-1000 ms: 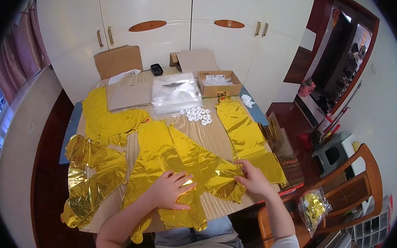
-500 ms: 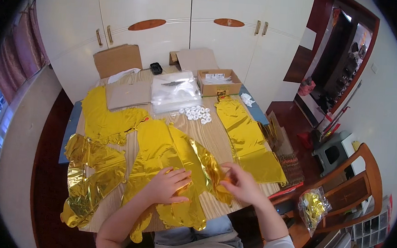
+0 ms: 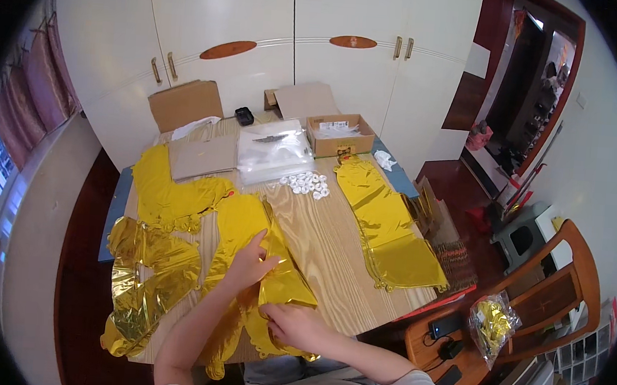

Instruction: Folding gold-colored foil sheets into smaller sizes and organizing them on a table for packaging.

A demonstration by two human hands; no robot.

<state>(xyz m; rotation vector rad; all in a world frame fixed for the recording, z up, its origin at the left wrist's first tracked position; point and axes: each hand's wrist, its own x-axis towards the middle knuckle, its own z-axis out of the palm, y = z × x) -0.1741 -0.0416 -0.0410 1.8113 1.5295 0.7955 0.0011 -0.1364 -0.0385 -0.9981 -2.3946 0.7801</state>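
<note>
At the far left of the tabletop a crumpled gold foil sheet hangs over the edge, with another gold piece beyond it. Next comes the gold foil balloon being handled, lying near the front edge and folded over on itself. The left hand rests flat on it, fingers spread open and pressing down. Just right and nearer the person, the right hand has its fingers curled closed on the balloon's lower edge. Farther back sit a cardboard sheet, a clear plastic bag, small white rings and an open box. Along the right side lies a long gold balloon. A wooden chair stands off to the right.
</note>
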